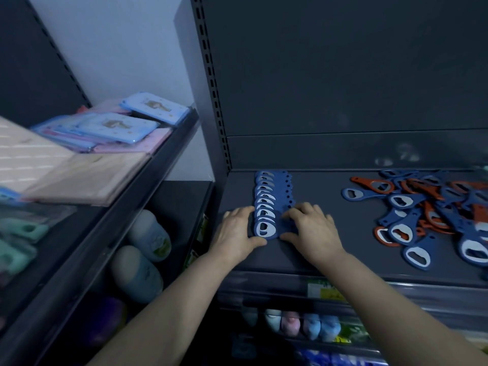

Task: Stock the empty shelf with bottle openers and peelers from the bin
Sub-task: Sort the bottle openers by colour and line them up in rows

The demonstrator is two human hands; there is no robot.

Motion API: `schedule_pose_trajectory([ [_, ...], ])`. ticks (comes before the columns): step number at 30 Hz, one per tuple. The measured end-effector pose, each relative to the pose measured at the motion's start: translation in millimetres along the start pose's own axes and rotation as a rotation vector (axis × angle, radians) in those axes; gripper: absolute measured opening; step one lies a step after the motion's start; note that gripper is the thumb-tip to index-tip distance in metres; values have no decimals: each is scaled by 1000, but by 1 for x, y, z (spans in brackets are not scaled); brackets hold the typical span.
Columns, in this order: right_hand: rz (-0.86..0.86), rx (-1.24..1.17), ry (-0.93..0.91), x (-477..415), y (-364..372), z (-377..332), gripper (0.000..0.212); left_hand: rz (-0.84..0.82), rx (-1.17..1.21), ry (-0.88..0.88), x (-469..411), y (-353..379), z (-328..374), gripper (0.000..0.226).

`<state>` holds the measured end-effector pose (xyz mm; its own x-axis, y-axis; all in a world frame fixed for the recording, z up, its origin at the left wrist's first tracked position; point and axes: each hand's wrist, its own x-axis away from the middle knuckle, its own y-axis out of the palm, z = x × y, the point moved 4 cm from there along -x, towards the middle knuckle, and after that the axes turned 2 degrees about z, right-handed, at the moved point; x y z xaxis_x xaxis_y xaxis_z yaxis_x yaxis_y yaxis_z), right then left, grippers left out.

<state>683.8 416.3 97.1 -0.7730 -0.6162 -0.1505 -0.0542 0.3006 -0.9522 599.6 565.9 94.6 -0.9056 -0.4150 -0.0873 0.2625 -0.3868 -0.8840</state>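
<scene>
1. Dark metal shelving filled the view. Nearest, below the shelf (317,186), pastel bottles (290,323) stood side by side on a lower level.
2. On the shelf's front edge sat a yellow-green label (322,289).
3. Two bare forearms reached up from the bottom of the frame to the shelf's near left part.
4. The left hand (237,231) lay flat on the shelf. Its relaxed fingers pressed against the left side of the row (266,196), its thumb lay at the row's near end, and it gripped nothing.
5. The right hand (309,228) was arched, with its fingertips on the right side of the row and its thumb flat on the shelf. It pressed on the row and did not clasp any piece.
6. The row was made of blue openers that overlapped like tiles. It ran from between the hands straight back to the shelf's rear, near the left upright (211,75).
7. Well apart, on the right, a loose heap (427,215) of blue and orange openers lay tangled and ran off the frame's right edge.
8. To the left, a neighbouring rack held larger bottles (142,260) low down, with pink flat packs (79,175) and blue packs (118,125) above them.
9. Farthest back rose the dark back panel (343,75).
</scene>
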Motion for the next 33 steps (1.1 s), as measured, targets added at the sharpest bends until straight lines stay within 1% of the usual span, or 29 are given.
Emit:
schedule_pose_trajectory([
  [3, 9, 12, -17, 2, -4, -1, 49, 40, 8, 33, -1, -2, 11, 75],
  [6, 30, 33, -9, 10, -14, 11, 43, 79, 29, 133, -6, 2, 34, 55],
  [8, 38, 59, 22, 18, -23, 29, 37, 44, 44, 188, -12, 9, 55, 42],
  [10, 50, 88, 76, 28, -33, 54, 31, -1, 49, 235, -18, 20, 80, 34],
  [14, 81, 100, 217, 51, -54, 111, 25, -84, 39, 335, -24, 49, 138, 25],
  [18, 146, 146, 327, 74, -73, 164, 25, -144, 31, 358, -26, 79, 191, 17],
  [20, 139, 154, 343, 83, -81, 187, 27, -143, -1, 367, -26, 93, 216, 21],
  [22, 99, 109, 297, 88, -87, 206, 32, -136, -58, 355, -26, 105, 237, 31],
  [26, -104, 73, 124, 87, -85, 224, 45, -141, -162, 249, -27, 123, 257, 54],
  [28, -168, 91, 95, 86, -83, 228, 47, -121, -155, 187, -28, 126, 258, 56],
  [30, -182, 112, 54, 84, -84, 230, 48, -109, -143, 125, -29, 126, 258, 56],
  [33, -212, 147, 7, 76, -88, 230, 41, -152, -63, -4, -33, 125, 254, 66],
])
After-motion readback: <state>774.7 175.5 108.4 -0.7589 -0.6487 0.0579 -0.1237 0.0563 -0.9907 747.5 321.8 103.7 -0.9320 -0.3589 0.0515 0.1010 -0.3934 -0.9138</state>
